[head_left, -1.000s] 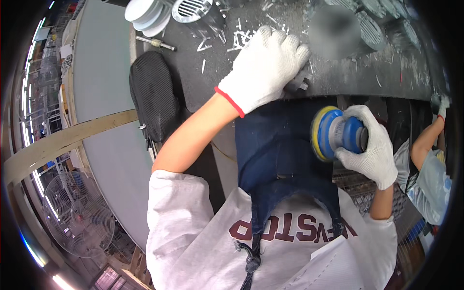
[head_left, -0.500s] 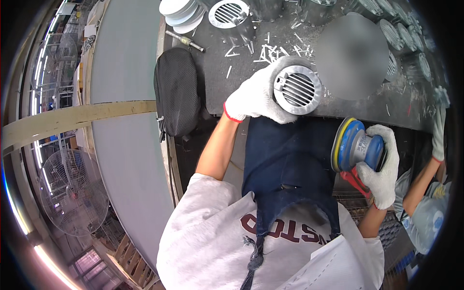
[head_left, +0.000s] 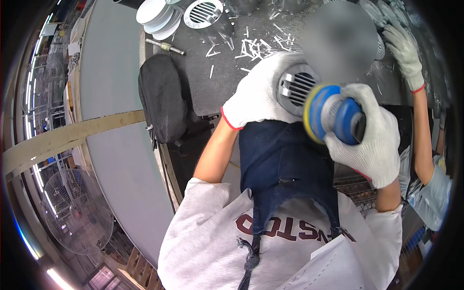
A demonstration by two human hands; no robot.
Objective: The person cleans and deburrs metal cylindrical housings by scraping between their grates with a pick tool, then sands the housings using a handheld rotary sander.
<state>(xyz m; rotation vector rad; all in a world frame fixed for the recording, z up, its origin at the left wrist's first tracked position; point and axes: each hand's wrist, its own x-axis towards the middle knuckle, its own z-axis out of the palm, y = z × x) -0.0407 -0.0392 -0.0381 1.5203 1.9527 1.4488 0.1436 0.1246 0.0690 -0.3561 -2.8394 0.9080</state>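
Note:
My left hand, in a white knit glove with a red cuff, is closed around a round metal part with a slotted grille face. The grille is turned up above my dark blue apron. My right hand, gloved too, grips a blue palm sander with a yellow-edged pad. The pad stands on edge and overlaps the grille's lower right rim; whether they touch I cannot tell. A blurred grey patch hides the bench just beyond.
On the dark bench lie thin white strips, a slim metal tool, white discs and another grille-topped part. A black mesh case sits at the left edge. Another person's gloved hand reaches in at right.
My right hand has brought the sander up and left to the grille part. The part has turned a little in my left hand. At right, the other person's hand has come further over the bench.

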